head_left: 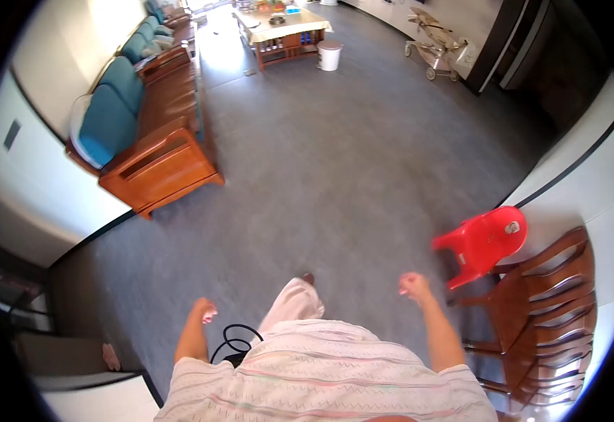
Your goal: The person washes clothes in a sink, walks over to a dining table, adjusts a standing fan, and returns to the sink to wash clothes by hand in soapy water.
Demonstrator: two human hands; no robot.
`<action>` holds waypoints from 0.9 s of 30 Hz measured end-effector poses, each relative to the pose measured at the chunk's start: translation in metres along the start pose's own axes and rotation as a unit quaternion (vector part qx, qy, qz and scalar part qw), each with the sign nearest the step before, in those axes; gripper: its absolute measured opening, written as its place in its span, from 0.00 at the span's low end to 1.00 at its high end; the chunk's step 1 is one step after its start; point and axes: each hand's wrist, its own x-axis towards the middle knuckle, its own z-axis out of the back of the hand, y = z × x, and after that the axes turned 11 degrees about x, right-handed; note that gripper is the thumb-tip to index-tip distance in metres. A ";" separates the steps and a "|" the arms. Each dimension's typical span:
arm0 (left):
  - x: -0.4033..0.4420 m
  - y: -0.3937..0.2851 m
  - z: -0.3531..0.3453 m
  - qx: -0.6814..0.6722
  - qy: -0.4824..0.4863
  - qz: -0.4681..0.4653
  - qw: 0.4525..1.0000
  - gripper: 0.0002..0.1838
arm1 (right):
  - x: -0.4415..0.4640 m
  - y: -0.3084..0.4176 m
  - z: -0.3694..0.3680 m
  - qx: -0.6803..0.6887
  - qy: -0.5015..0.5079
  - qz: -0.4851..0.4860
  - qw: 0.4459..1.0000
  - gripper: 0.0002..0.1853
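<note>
My left hand [206,310] hangs low at my side, its fingers loosely curled, with nothing seen in it. A looped black cable [235,336] shows between that hand and my striped shirt [321,373]. On the other side, my right hand [412,285] is held forward over the floor, fingers curled in, and no object shows in it. Nearest to it is a small red plastic chair [486,243], a short way off and apart from the hand. One foot in a dark shoe [308,278] points ahead below light trousers [291,306].
Wooden chairs [532,316] line the right wall. A wooden sofa [163,169] with teal cushions runs along the left. Ahead stand a covered table [296,27], a white bin [330,58] and a folded stroller [433,46]. Grey floor [335,155] stretches between them.
</note>
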 end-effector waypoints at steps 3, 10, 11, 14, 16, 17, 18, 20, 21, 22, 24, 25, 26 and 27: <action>0.093 -0.076 0.067 0.067 0.003 0.010 0.998 0.05 | 0.024 -0.016 0.031 -0.044 -0.011 -0.130 0.991 0.07; 0.151 -0.443 0.250 0.103 -0.286 -0.227 0.925 0.08 | 0.048 -0.043 0.085 -0.047 -0.094 -0.416 0.903 0.07; 0.192 -0.486 0.259 -0.080 -0.132 -0.315 0.937 0.09 | 0.053 -0.075 0.101 0.004 -0.111 -0.486 0.867 0.07; 0.210 -0.590 0.266 -0.109 -0.099 -0.387 0.910 0.10 | 0.129 -0.059 0.143 -0.062 -0.127 -0.470 0.871 0.05; 0.209 -0.636 0.281 0.031 -0.162 -0.366 0.916 0.11 | 0.218 -0.028 0.180 -0.087 -0.078 -0.474 0.873 0.05; 0.223 -0.642 0.287 0.091 -0.154 -0.340 0.923 0.11 | 0.266 0.020 0.188 -0.125 -0.055 -0.446 0.884 0.06; 0.237 -0.648 0.292 0.153 -0.144 -0.316 0.925 0.12 | 0.327 0.032 0.209 -0.145 -0.013 -0.417 0.897 0.08; 0.229 -0.657 0.319 0.093 -0.095 -0.219 0.967 0.10 | 0.450 0.113 0.230 -0.187 -0.029 -0.365 0.912 0.09; 0.215 -0.667 0.338 0.011 -0.078 -0.158 0.984 0.09 | 0.498 0.185 0.225 -0.147 -0.031 -0.260 0.954 0.06; 0.206 -0.675 0.354 -0.055 -0.067 -0.103 0.991 0.09 | 0.562 0.208 0.228 -0.162 -0.046 -0.146 0.975 0.07; 0.219 -0.683 0.380 -0.130 -0.059 -0.028 0.989 0.06 | 0.667 0.303 0.208 -0.075 -0.045 -0.124 0.988 0.07; 0.245 -0.688 0.389 -0.131 -0.042 -0.007 0.990 0.06 | 0.729 0.320 0.204 -0.032 -0.030 -0.024 0.999 0.07; 0.269 -0.686 0.400 -0.124 -0.023 0.016 0.992 0.05 | 0.768 0.362 0.192 -0.001 -0.018 0.006 1.000 0.08; 0.288 -0.692 0.415 -0.116 -0.001 0.038 0.993 0.05 | 0.796 0.399 0.179 0.031 -0.008 0.035 0.999 0.09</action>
